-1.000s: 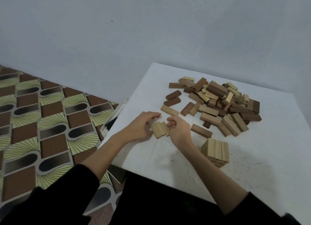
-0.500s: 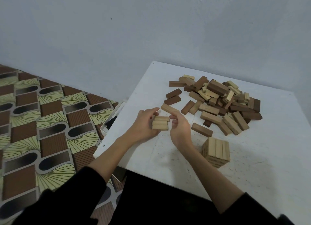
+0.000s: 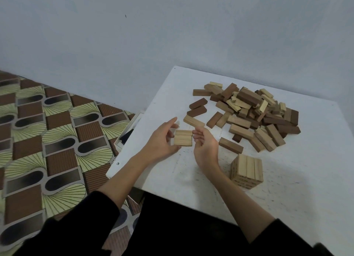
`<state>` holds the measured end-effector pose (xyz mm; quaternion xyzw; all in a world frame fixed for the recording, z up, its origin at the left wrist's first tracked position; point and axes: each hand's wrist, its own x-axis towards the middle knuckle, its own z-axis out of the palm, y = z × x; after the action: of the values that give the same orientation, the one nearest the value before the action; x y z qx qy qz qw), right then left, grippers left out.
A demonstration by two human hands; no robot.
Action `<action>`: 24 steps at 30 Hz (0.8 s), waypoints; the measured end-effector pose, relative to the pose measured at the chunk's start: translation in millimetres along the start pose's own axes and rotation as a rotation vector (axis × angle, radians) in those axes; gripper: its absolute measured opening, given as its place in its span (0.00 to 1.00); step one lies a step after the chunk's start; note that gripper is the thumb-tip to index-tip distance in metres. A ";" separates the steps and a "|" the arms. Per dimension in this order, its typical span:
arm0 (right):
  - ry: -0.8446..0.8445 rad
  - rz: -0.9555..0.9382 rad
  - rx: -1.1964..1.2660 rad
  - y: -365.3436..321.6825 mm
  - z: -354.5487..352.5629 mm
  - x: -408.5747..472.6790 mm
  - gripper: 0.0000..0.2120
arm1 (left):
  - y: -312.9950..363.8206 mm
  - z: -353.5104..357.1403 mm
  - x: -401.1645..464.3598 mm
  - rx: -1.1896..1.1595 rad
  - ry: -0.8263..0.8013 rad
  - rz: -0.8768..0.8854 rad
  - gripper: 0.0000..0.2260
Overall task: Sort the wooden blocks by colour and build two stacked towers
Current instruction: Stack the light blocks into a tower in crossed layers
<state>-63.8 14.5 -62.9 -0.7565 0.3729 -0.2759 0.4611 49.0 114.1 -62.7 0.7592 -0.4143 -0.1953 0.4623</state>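
Patterned floor (image 3: 57, 140), perhaps tiled

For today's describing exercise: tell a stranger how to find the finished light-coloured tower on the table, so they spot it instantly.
Start at the white table and find the big loose pile of mixed blocks at its far side. Come toward the near edge, just beside the right hand, to the light tower. It alone is a neat stacked cube, all pale wood.
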 end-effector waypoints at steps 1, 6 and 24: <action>-0.001 -0.001 0.001 0.1 0.1 0.2 0.20 | -0.3 0.3 0.2 -0.007 0.000 0.004 0.36; -0.007 -0.008 0.006 0.6 0.4 0.9 0.20 | -1.8 1.8 0.5 -0.016 0.008 0.010 0.34; -0.047 0.039 0.017 -7.1 -4.2 -0.7 0.21 | -0.7 -0.7 0.6 -0.011 0.002 -0.045 0.36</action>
<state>-65.2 15.1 -54.8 -0.7514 0.3741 -0.2524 0.4815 50.2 114.1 -62.9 0.7661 -0.3955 -0.2073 0.4623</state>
